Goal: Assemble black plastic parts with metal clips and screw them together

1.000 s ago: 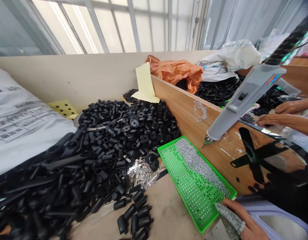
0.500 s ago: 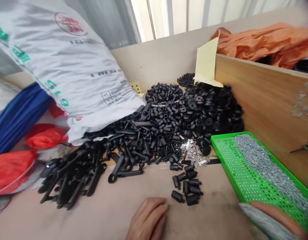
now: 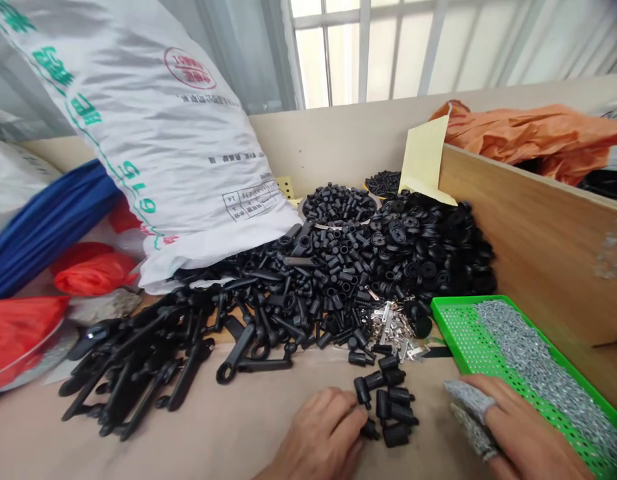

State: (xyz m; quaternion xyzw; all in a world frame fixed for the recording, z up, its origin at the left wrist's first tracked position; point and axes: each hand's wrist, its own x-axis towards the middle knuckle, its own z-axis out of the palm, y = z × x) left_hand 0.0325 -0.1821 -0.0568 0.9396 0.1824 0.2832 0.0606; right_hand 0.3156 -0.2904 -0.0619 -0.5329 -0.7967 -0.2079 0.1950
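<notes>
Black cylinders with narrow stems: small loose group (image 3: 382,405) on the bare desk (image 3: 213,440), between the two hands.
Left hand (image 3: 321,433): fingers curled, tips at the nearest cylinder of the group; whether they close on it cannot be made out.
Right hand (image 3: 525,430): two fingertips in grey wraps (image 3: 469,398), held close to each other; any grip between them is unclear.
Green tray (image 3: 463,333): perforated, beside the right hand, with small grey metal pieces (image 3: 533,363) heaped along its far side.
Silver metal strips (image 3: 388,323): loose pile just behind the cylinders.
Black discs (image 3: 428,240): large heap behind the strips, against the wooden partition (image 3: 548,220).
Black arms (image 3: 233,353): ring-ended, spread at left.
White sack (image 3: 188,153): printed, leaning behind the arms.
</notes>
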